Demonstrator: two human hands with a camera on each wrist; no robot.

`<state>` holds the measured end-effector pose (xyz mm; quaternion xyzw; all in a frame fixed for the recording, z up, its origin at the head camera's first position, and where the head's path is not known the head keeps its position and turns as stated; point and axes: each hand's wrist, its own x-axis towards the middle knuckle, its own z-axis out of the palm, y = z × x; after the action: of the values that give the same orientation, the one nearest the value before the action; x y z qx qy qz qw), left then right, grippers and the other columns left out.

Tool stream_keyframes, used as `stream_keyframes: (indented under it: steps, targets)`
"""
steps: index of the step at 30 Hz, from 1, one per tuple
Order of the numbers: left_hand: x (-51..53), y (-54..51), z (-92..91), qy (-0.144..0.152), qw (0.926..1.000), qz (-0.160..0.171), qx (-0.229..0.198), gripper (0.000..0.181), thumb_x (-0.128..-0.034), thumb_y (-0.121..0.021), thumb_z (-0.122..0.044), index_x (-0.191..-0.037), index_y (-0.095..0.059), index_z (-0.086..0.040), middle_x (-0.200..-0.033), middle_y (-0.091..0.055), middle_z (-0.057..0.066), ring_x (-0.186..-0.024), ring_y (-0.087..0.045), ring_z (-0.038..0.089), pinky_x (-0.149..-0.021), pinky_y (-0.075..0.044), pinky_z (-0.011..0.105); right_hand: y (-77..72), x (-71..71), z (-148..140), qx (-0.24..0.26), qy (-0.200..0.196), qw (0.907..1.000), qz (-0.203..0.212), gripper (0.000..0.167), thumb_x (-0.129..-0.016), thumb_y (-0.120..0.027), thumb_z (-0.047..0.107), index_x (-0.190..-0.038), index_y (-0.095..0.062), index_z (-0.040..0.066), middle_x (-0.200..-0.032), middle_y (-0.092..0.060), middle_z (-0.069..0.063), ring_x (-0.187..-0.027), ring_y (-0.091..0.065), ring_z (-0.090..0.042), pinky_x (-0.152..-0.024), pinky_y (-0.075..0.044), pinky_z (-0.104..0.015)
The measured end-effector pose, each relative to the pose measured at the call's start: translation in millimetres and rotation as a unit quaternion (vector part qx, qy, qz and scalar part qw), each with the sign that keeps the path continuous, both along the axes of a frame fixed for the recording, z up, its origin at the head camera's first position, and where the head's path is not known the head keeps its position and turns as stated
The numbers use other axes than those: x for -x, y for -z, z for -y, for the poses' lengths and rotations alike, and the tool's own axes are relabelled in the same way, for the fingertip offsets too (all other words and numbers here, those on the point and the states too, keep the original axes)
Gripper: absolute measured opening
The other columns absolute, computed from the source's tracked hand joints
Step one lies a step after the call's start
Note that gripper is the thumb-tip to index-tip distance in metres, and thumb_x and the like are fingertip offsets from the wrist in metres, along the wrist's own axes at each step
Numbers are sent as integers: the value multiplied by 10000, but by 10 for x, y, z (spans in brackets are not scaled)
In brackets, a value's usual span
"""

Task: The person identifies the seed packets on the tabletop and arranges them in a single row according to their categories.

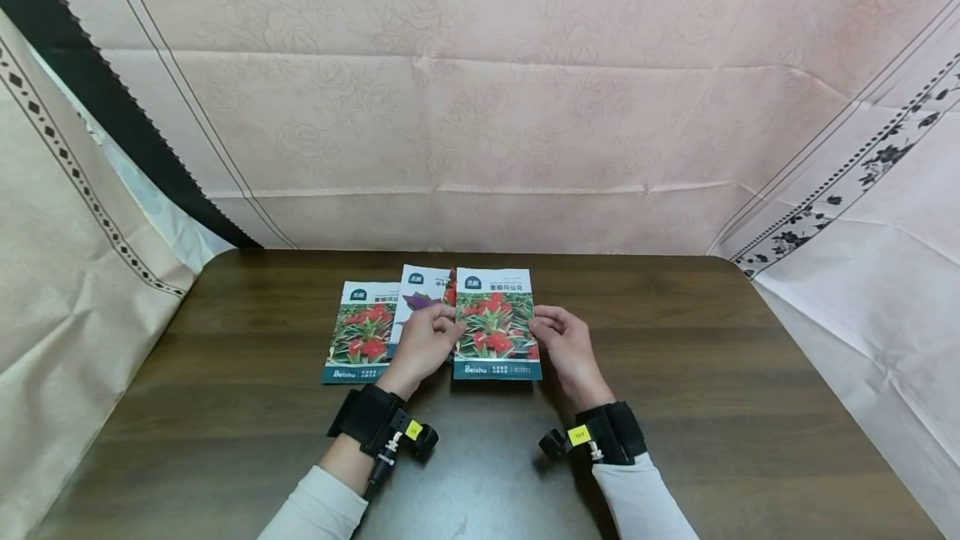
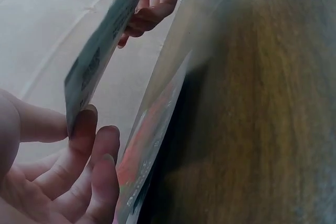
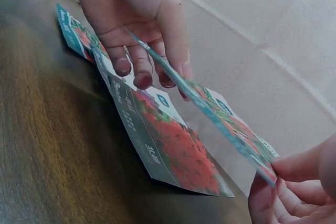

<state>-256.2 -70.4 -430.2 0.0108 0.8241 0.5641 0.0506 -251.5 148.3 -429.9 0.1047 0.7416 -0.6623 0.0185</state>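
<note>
Both hands hold up a seed packet [image 1: 495, 327] with red flowers and green leaves on its front. My left hand [image 1: 423, 344] pinches its left edge between thumb and fingers; my right hand [image 1: 566, 348] pinches the right edge. In the right wrist view, the held packet [image 3: 220, 121] hangs tilted above another packet with a large red bloom [image 3: 178, 150], which lies on the table. That lower packet is mostly hidden in the head view. Further left are a packet with a purple flower [image 1: 420, 286], partly covered, and a red-flowered packet [image 1: 360, 336].
The packets lie overlapping toward the back of a dark wooden table [image 1: 675, 407]. Pale patterned cloth [image 1: 480, 123] hangs behind and at both sides. A black scalloped strip [image 1: 112, 98] crosses the cloth at left. Each wrist wears a black strap with a small camera.
</note>
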Motion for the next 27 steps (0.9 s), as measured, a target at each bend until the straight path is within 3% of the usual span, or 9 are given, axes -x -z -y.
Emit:
stream_keyframes:
  steps: [7, 13, 20, 27]
  targets:
    - [8, -2, -1, -25, 9997, 197, -159, 171, -946, -624, -262, -1026, -662, -116, -879, -716, 20, -752, -593, 167, -686, -451, 295, -32, -16, 3, -17, -110, 9998, 180, 260, -1002, -532, 221, -1091, -641, 3, -935, -618, -71, -762, -571, -147, -697, -475, -273]
    - [1, -10, -1, 29, 9990, 298, -323, 201, -977, -572, -300, -933, -635, -114, -695, -606, -13, -625, -488, 173, -624, -398, 296, 10, -6, 13, -24, -189, 9996, 188, 311, -1007, -517, 284, -935, -629, 3, -805, -597, -29, -728, -545, -170, -684, -455, -287]
    - [-16, -37, -2, 84, 9982, 399, -450, 245, -983, -558, -329, -899, -630, -111, -654, -548, -22, -589, -453, 171, -586, -383, 301, -7, -27, 27, -97, -482, 9986, 180, 372, -1027, -462, 336, -993, -650, 17, -835, -632, -15, -750, -587, -121, -691, -481, -257]
    - [-28, -58, -6, 286, 9969, 313, -657, 402, -979, -538, -424, -712, -523, -124, -556, -386, -31, -545, -425, 172, -613, -467, 345, -8, -19, 25, -91, -148, 9998, -10, 387, -1025, -470, 333, -999, -666, 0, -841, -628, -24, -802, -571, -145, -739, -454, -258]
